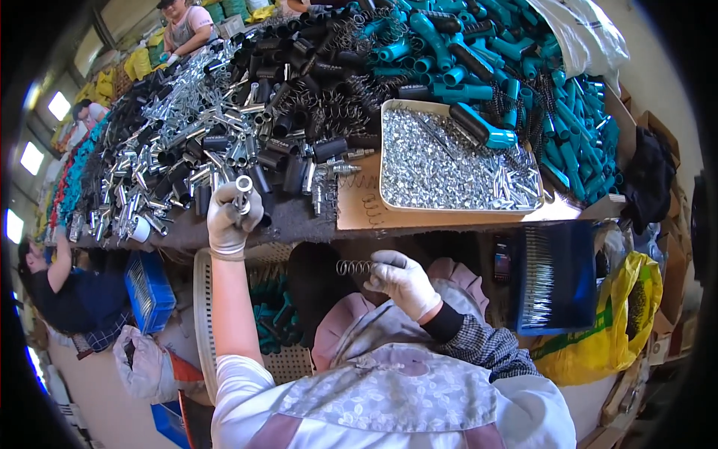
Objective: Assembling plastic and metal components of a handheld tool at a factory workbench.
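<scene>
My left hand [226, 228], in a pale work glove, is closed around a shiny metal tube [244, 185] at the near edge of the heaped table. The tube's round end points up toward me. Off the table edge, in front of my lap, my gloved right hand [407, 283] pinches a thin coil spring [351, 267] that sticks out to the left. Close to my left hand lie many silver metal fittings [134, 191] and black sleeves [294, 176]. A loose spring [372, 211] rests on the cardboard [355, 198] beyond my right hand.
A rectangular tray [385, 196] holds small metal pieces. Teal curved handles [576, 142] pile up at right. Below stand a blue bin [576, 299] of metal rods, a yellow sack [636, 299] and a basket [206, 299] of teal parts. Co-workers [183, 30] sit along the table.
</scene>
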Tool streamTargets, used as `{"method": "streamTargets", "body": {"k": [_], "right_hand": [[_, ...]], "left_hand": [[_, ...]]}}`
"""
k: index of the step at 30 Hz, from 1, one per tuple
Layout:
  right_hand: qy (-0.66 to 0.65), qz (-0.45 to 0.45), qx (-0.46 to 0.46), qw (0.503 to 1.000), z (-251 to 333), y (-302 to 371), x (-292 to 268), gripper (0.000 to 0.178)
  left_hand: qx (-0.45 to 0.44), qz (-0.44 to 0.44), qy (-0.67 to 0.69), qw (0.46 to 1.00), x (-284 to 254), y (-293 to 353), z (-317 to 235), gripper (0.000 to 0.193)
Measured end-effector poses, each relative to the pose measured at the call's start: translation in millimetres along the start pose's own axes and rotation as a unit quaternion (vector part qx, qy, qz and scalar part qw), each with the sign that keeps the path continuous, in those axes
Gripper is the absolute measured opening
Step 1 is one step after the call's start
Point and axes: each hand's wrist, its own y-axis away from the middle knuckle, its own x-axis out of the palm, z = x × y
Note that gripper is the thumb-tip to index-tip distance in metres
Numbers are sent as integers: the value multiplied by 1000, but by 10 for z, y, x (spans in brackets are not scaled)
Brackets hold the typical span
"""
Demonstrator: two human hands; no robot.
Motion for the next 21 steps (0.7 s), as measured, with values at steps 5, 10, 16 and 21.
{"method": "streamTargets", "body": {"k": [5, 10, 16, 21], "right_hand": [[-28, 15, 9, 999, -97, 31, -49, 30], [-19, 5, 4, 1000, -122, 24, -2, 31], [0, 7, 24, 1000, -224, -76, 8, 30], [-6, 32, 66, 997, -304, -163, -31, 28]], "left_hand": [[13, -96, -22, 995, -122, 54, 191, 52], [97, -123, -69, 985, -5, -276, 405, 54], [159, -73, 7, 985, -52, -911, 406, 57], [153, -17, 46, 987, -92, -1053, -1, 51]]}}
